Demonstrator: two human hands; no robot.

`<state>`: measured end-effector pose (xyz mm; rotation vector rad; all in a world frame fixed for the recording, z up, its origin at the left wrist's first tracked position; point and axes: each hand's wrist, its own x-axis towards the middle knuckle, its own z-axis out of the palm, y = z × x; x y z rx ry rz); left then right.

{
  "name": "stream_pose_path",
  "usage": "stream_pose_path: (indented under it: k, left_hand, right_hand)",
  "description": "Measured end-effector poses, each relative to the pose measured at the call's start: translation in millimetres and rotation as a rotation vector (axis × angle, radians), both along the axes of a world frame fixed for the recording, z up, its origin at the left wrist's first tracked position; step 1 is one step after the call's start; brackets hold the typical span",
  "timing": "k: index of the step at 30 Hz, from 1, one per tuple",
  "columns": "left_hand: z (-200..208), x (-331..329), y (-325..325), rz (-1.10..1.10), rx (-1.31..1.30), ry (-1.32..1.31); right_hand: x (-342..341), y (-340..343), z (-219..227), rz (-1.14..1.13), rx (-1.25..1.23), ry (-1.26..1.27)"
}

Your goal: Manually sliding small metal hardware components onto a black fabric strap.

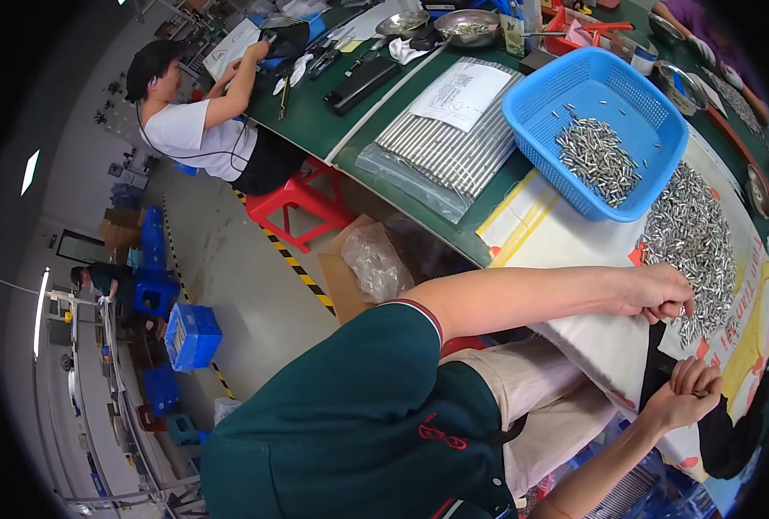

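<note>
My left hand (661, 292) is at the near edge of a pile of small silvery metal pins (691, 246), its fingertips pinched together. Whether a pin is between them cannot be made out. Lower in the view, my right hand (685, 394) is closed with curled fingers, above a black cloth (726, 441). What it holds, if anything, is hidden. Beyond the left hand stands a blue plastic basket (531, 143) with more pins (599, 156) inside. The loose pins lie on a pale printed cloth (566, 229) over the table.
On the green table (315, 130), a bagged row of metal rods (445, 151) carries a paper sheet (460, 93). Metal bowls (469, 30) and a red tray (566, 35) stand farther back. A co-worker (198, 121) sits left on a red stool (293, 208); a box (345, 268) stands below.
</note>
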<state>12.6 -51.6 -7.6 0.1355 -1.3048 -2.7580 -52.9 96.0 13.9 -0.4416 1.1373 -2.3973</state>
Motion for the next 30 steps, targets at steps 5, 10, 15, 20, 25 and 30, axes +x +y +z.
stream_pose_path:
  k: [5, 10, 15, 20, 25, 30]
  left_hand:
    - [3, 6, 2, -0.045, -0.017, 0.022]
    - [1, 5, 7, 0.093, -0.254, 0.097]
    - [68, 53, 2, 0.386, -0.895, 0.092]
    - [100, 60, -45, 0.852, -1.580, -0.061]
    - [77, 70, -87, 0.753, -2.066, -0.168]
    - [70, 110, -52, 1.096, -1.738, -0.019]
  right_hand:
    - [4, -3, 2, 0.000, 0.022, 0.020]
    - [7, -5, 4, -0.023, 0.055, 0.012]
    - [0, -9, -3, 0.033, -0.023, 0.033]
    - [-10, -4, -6, 0.005, 0.046, 0.108]
    - [-8, -2, -4, -0.023, 0.037, 0.084]
    - [-11, 5, -12, -0.038, -0.005, 0.042]
